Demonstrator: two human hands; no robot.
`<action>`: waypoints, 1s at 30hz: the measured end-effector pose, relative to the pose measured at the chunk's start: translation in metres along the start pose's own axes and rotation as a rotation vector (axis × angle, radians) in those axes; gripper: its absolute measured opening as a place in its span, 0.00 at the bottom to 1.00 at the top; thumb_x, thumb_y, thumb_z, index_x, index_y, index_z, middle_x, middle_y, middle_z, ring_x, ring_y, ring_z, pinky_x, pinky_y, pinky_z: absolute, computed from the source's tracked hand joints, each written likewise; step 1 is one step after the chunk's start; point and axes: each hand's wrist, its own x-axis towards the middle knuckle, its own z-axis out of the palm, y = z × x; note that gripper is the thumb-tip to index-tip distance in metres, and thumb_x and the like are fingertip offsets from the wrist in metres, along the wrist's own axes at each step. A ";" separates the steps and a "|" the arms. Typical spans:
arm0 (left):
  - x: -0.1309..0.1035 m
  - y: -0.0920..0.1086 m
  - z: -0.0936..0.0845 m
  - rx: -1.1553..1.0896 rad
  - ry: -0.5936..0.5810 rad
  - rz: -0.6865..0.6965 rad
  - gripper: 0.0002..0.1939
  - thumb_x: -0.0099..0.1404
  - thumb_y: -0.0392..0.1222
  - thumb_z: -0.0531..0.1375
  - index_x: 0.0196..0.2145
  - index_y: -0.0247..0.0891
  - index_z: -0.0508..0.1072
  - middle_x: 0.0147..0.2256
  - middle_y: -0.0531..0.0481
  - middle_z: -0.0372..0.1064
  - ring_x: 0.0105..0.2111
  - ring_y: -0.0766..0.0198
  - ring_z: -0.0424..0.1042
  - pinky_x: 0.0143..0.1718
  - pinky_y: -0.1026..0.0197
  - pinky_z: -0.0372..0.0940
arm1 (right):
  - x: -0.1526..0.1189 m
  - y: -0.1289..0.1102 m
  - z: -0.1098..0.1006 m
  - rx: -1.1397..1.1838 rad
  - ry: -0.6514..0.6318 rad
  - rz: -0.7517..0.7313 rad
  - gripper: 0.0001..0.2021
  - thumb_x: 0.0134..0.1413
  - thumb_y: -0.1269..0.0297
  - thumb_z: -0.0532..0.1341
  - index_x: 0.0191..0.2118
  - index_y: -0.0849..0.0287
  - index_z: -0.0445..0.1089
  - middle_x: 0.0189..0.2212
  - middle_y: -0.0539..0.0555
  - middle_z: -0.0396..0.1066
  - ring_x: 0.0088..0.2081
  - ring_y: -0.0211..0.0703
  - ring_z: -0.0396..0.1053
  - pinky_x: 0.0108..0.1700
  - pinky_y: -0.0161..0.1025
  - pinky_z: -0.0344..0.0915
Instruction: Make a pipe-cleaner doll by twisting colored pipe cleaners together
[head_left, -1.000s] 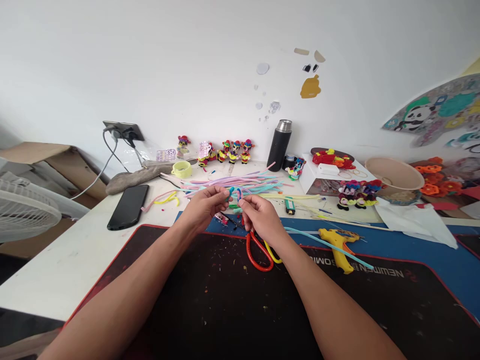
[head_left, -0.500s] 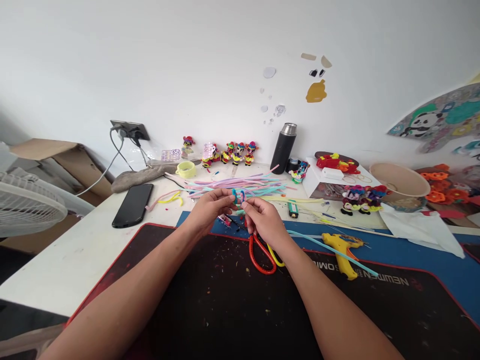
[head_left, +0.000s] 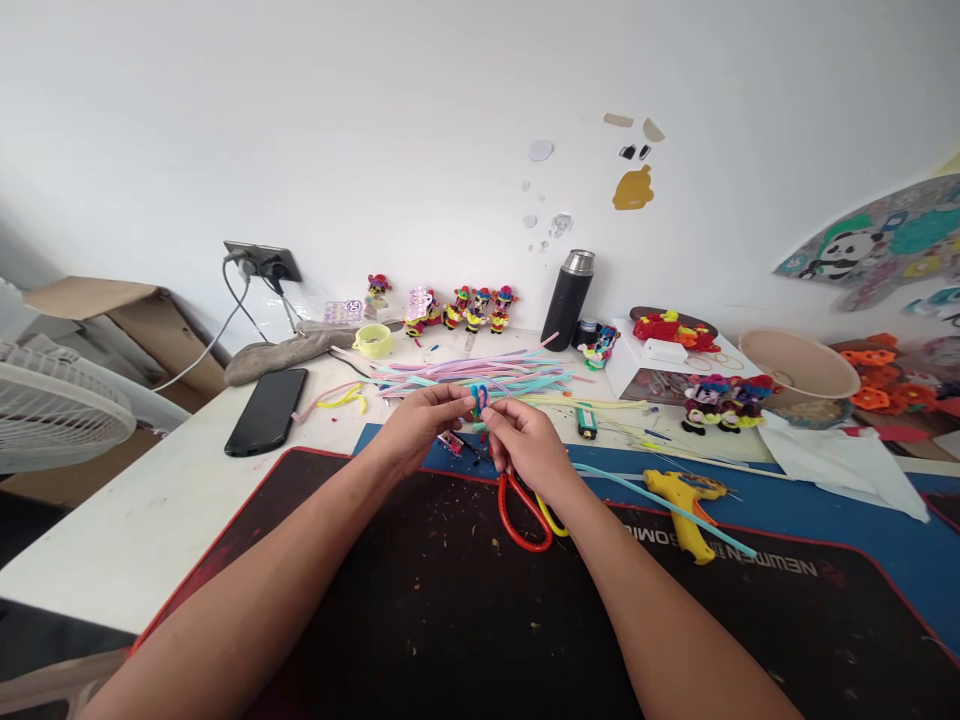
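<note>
Between my left hand and my right hand is a small bent piece of pipe cleaner in teal, blue and pink. Both hands pinch it, thumb against finger, one from each side; the fingertips hide part of it. Below my right hand lie scissors with a red and a yellow handle loop, their blades partly covered. Long pastel pipe cleaners are heaped just behind the hands. To the right, a light blue pipe cleaner crosses a yellow glue gun.
A black desk mat covers the front. At left are a phone, a tape roll and a fan. Behind stand small pipe-cleaner figures and a black flask. A white box and a bowl are at right.
The two coloured parts between my fingertips have come together into one small cluster. My hands have barely moved, and the view has tilted up slightly.
</note>
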 end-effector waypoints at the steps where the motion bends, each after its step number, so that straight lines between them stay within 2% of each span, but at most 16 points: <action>1: 0.000 0.000 0.000 0.004 0.003 -0.005 0.16 0.49 0.46 0.76 0.30 0.35 0.78 0.28 0.50 0.71 0.30 0.66 0.68 0.31 0.64 0.59 | 0.000 0.000 0.000 -0.002 0.002 0.001 0.15 0.61 0.49 0.60 0.37 0.57 0.69 0.17 0.43 0.64 0.15 0.35 0.64 0.18 0.32 0.57; 6: 0.000 0.001 0.000 0.033 -0.001 -0.006 0.18 0.48 0.48 0.76 0.30 0.33 0.79 0.25 0.53 0.68 0.26 0.69 0.63 0.28 0.64 0.54 | 0.001 0.001 0.000 -0.006 -0.004 -0.001 0.15 0.62 0.49 0.60 0.37 0.57 0.69 0.17 0.43 0.65 0.15 0.35 0.63 0.18 0.32 0.57; 12: -0.001 0.002 0.002 0.039 -0.009 0.000 0.19 0.46 0.49 0.76 0.29 0.34 0.78 0.26 0.52 0.67 0.26 0.68 0.62 0.29 0.63 0.54 | 0.001 0.001 0.001 -0.005 -0.011 0.006 0.14 0.62 0.50 0.60 0.37 0.57 0.69 0.17 0.43 0.64 0.15 0.35 0.63 0.18 0.32 0.57; 16: 0.001 0.002 -0.002 0.121 -0.020 0.023 0.18 0.50 0.51 0.74 0.31 0.35 0.78 0.27 0.52 0.69 0.27 0.67 0.64 0.30 0.62 0.56 | 0.002 0.003 0.000 -0.010 -0.016 0.005 0.15 0.62 0.49 0.60 0.37 0.57 0.69 0.17 0.44 0.65 0.15 0.35 0.63 0.19 0.32 0.57; 18: 0.003 0.000 -0.006 0.272 -0.001 0.059 0.17 0.53 0.51 0.71 0.33 0.35 0.78 0.30 0.51 0.72 0.30 0.63 0.67 0.34 0.61 0.59 | 0.002 0.004 0.000 -0.008 -0.021 0.007 0.15 0.62 0.49 0.60 0.38 0.57 0.70 0.17 0.44 0.65 0.15 0.35 0.63 0.19 0.32 0.57; 22: 0.005 -0.005 -0.011 0.830 0.065 0.207 0.10 0.59 0.46 0.65 0.34 0.37 0.79 0.32 0.48 0.76 0.35 0.56 0.71 0.39 0.57 0.62 | 0.000 0.003 0.001 -0.031 -0.031 0.013 0.14 0.62 0.51 0.60 0.38 0.58 0.70 0.18 0.44 0.65 0.15 0.35 0.63 0.19 0.32 0.58; 24: 0.006 -0.007 -0.012 1.010 0.063 0.277 0.08 0.60 0.44 0.63 0.34 0.38 0.80 0.33 0.47 0.77 0.36 0.54 0.71 0.40 0.55 0.62 | 0.000 0.002 0.001 -0.051 -0.041 0.021 0.13 0.62 0.52 0.60 0.38 0.58 0.71 0.18 0.44 0.65 0.15 0.35 0.64 0.19 0.32 0.58; 26: 0.006 -0.005 -0.014 1.002 0.070 0.301 0.11 0.62 0.44 0.62 0.38 0.38 0.81 0.36 0.46 0.78 0.39 0.53 0.72 0.43 0.55 0.63 | -0.001 0.000 0.002 -0.069 -0.047 0.030 0.12 0.63 0.53 0.60 0.38 0.58 0.71 0.18 0.44 0.65 0.16 0.35 0.64 0.20 0.32 0.59; 28: 0.006 0.000 -0.017 0.839 0.083 0.289 0.17 0.66 0.49 0.60 0.46 0.39 0.81 0.41 0.45 0.79 0.42 0.54 0.73 0.45 0.55 0.64 | -0.002 -0.001 0.002 -0.093 -0.050 0.036 0.12 0.64 0.54 0.59 0.38 0.57 0.71 0.18 0.44 0.65 0.16 0.35 0.64 0.21 0.33 0.59; 30: 0.005 0.006 -0.020 0.642 0.048 0.255 0.22 0.68 0.56 0.59 0.49 0.38 0.80 0.41 0.45 0.79 0.40 0.56 0.73 0.43 0.57 0.65 | -0.003 -0.001 0.002 -0.139 -0.051 0.039 0.11 0.64 0.54 0.59 0.38 0.57 0.71 0.18 0.44 0.65 0.16 0.36 0.65 0.22 0.33 0.60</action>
